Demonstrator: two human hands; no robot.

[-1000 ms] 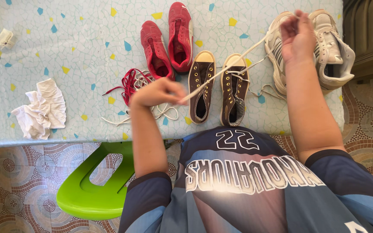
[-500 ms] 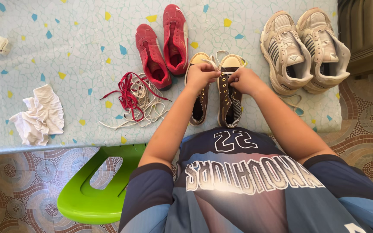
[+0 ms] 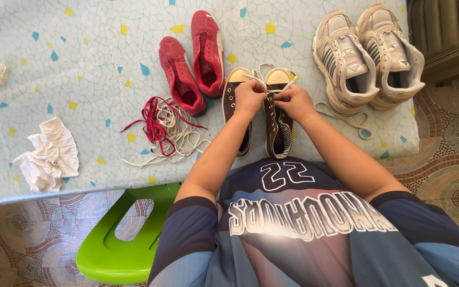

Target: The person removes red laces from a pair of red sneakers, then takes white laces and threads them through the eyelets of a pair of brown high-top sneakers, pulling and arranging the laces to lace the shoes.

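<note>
On a speckled mosaic table (image 3: 81, 48), beige trainers (image 3: 367, 53) sit far right, red shoes (image 3: 195, 58) left; between them brown sneakers (image 3: 264, 119), where left hand (image 3: 249, 98) and right hand (image 3: 293, 101) pinch a white lace (image 3: 264, 74).

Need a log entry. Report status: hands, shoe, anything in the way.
Left hand and right hand both pinching the white lace. Over the right brown shoe near its toe. Loose laces lie left, apart.
</note>
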